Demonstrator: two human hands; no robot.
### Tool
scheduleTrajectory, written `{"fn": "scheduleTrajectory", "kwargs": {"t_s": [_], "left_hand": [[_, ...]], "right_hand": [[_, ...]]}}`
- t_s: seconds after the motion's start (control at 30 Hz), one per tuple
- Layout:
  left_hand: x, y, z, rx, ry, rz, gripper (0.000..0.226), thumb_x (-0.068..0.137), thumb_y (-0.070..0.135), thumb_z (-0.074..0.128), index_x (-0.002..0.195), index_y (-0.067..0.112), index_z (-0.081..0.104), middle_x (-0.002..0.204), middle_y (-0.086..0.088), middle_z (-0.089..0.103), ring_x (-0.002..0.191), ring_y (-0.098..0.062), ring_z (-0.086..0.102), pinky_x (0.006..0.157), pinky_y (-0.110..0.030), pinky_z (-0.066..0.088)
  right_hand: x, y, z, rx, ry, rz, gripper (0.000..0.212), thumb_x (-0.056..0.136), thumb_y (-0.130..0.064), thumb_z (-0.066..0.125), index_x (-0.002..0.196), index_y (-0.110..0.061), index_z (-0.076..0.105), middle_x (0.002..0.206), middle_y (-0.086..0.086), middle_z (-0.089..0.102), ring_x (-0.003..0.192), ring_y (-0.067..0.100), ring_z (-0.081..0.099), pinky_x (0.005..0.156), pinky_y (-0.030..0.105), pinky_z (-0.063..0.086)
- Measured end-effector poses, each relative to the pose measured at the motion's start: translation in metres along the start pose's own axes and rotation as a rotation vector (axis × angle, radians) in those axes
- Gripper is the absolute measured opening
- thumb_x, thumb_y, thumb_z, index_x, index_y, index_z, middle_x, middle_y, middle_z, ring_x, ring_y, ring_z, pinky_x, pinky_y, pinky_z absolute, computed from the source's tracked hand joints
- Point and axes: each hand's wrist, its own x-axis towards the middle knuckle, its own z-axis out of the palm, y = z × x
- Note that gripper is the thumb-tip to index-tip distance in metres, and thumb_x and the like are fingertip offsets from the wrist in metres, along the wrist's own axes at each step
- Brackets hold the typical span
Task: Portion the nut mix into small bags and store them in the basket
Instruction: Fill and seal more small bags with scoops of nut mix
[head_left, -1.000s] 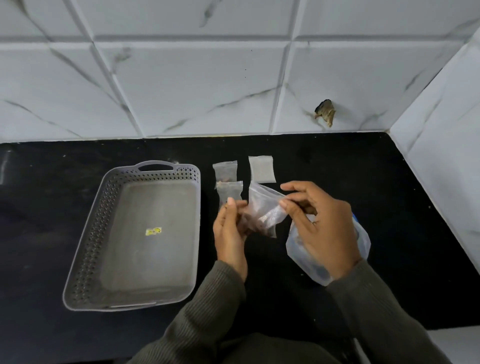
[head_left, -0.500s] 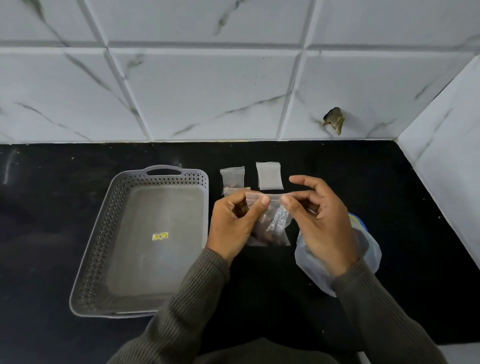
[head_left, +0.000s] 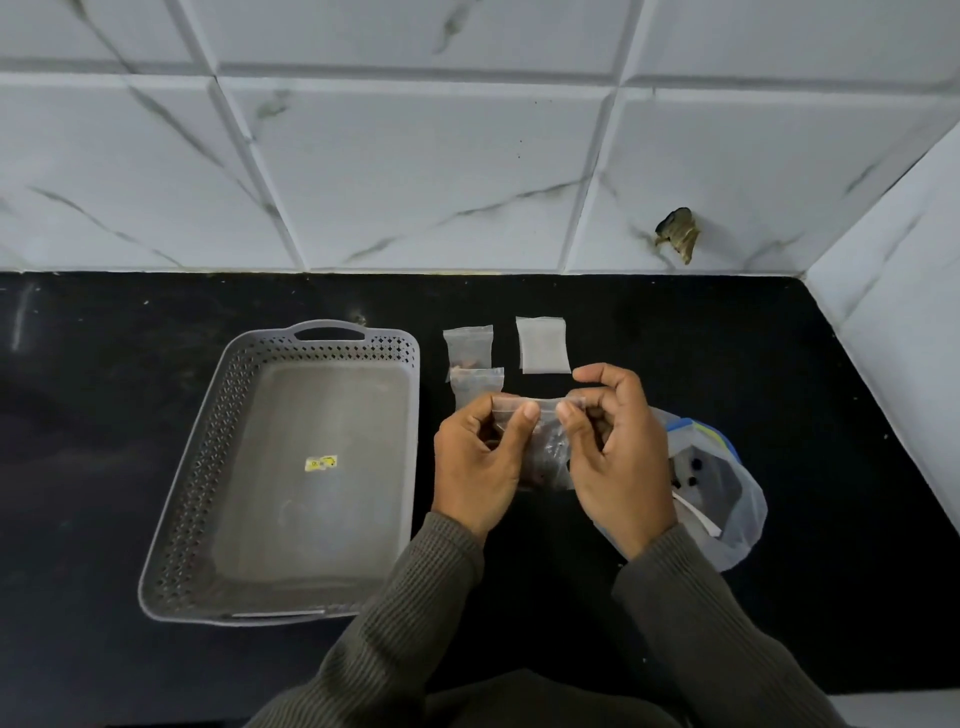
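Note:
Both hands hold a small clear bag of nuts (head_left: 548, 447) upright above the black counter. My left hand (head_left: 480, 457) pinches the left end of its top strip, and my right hand (head_left: 615, 457) pinches the right end. Brown nuts show through the lower half of the bag. A grey perforated basket (head_left: 208, 457) lies to the left with nothing in it but a yellow sticker. Two small filled bags (head_left: 470, 348) (head_left: 480, 379) lie behind my left hand. A flat small bag (head_left: 543, 344) lies beside them. The large nut-mix bag (head_left: 722, 493) sits behind my right hand.
The black counter (head_left: 779, 364) ends at a white marble-tiled wall (head_left: 415, 156) at the back and another wall on the right. A dark chipped spot (head_left: 678, 239) marks the back wall. Bare counter lies left of the basket.
The small bag was slanted and held loosely a second ago; now it hangs upright with its top edge stretched level between both hands' fingertips. The view has shifted slightly.

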Motion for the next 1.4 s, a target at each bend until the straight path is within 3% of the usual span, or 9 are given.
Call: {"fn": "scheduleTrajectory", "kwargs": {"t_s": [0.23,0.47,0.57,0.7,0.83,1.0,1.13,1.27,1.4], "left_hand": [[0.0,-0.009,-0.011,0.065,-0.022,-0.048,0.004,0.088,0.02,0.072,0.088,0.023,0.072,0.09,0.007,0.074,0.089,-0.004,0.071,0.071,-0.02,0.058],[0.003,-0.02,-0.006,0.192,0.013,-0.052,0.004,0.087,0.024,0.074,0.09,0.026,0.072,0.093,0.005,0.074,0.089,-0.005,0.07,0.076,-0.024,0.06],[0.0,-0.02,-0.006,-0.019,0.064,-0.222,0.005,0.088,0.023,0.073,0.092,0.02,0.074,0.092,0.001,0.077,0.089,-0.01,0.073,0.075,-0.028,0.061],[-0.001,-0.02,-0.018,-0.14,0.096,-0.278,0.009,0.091,0.022,0.069,0.087,0.016,0.074,0.093,0.001,0.077,0.091,-0.015,0.073,0.075,-0.035,0.062],[-0.002,-0.024,-0.021,-0.238,0.111,-0.35,0.021,0.094,0.018,0.063,0.075,0.02,0.069,0.103,-0.003,0.074,0.103,-0.018,0.068,0.081,-0.041,0.059],[-0.004,-0.033,-0.02,-0.281,0.198,-0.365,0.02,0.094,0.011,0.06,0.075,0.009,0.067,0.087,-0.004,0.072,0.092,-0.019,0.067,0.075,-0.033,0.054],[0.0,-0.043,-0.019,-0.27,0.246,-0.374,0.022,0.095,0.014,0.061,0.077,0.011,0.071,0.086,-0.005,0.074,0.091,-0.024,0.068,0.081,-0.042,0.059],[0.005,-0.05,-0.022,-0.147,0.221,-0.3,0.023,0.097,0.024,0.061,0.077,0.019,0.072,0.084,0.003,0.075,0.087,-0.018,0.071,0.082,-0.044,0.061],[0.016,-0.062,-0.022,-0.071,0.231,-0.27,0.023,0.098,0.021,0.06,0.078,0.018,0.07,0.085,-0.001,0.073,0.089,-0.022,0.069,0.084,-0.043,0.06]], "right_hand": [[-0.002,0.006,0.007,0.035,-0.056,0.0,0.044,0.089,-0.018,0.066,0.127,-0.02,0.044,0.09,-0.009,0.067,0.089,-0.003,0.064,0.078,0.006,0.047],[-0.002,0.007,0.017,0.102,0.023,0.15,0.039,0.085,-0.005,0.069,0.108,-0.023,0.044,0.076,-0.001,0.065,0.077,-0.001,0.064,0.073,0.013,0.051],[0.002,0.01,0.017,0.203,0.041,0.293,0.04,0.085,-0.009,0.07,0.112,-0.026,0.045,0.08,0.001,0.069,0.08,0.001,0.066,0.077,0.021,0.052],[0.003,0.013,0.015,0.298,-0.012,0.407,0.046,0.084,-0.017,0.073,0.119,-0.028,0.046,0.085,-0.005,0.074,0.086,-0.003,0.067,0.074,0.017,0.046],[0.001,0.014,0.023,0.309,-0.081,0.448,0.038,0.086,-0.011,0.069,0.113,-0.028,0.048,0.076,-0.001,0.07,0.084,-0.002,0.066,0.076,0.018,0.045],[0.002,0.022,0.04,0.211,-0.13,0.457,0.03,0.087,-0.006,0.066,0.102,-0.025,0.049,0.068,-0.002,0.06,0.078,0.007,0.064,0.084,0.03,0.052],[0.006,0.03,0.052,0.158,-0.101,0.404,0.027,0.086,-0.006,0.067,0.093,-0.026,0.05,0.067,-0.003,0.059,0.073,0.007,0.062,0.078,0.028,0.051],[0.009,0.038,0.059,0.193,-0.075,0.434,0.022,0.087,-0.009,0.067,0.099,-0.022,0.053,0.074,-0.002,0.062,0.08,0.008,0.064,0.078,0.028,0.051],[0.01,0.049,0.064,0.192,-0.052,0.454,0.022,0.087,-0.014,0.068,0.104,-0.022,0.057,0.078,-0.004,0.067,0.083,0.006,0.066,0.082,0.03,0.054]]}}
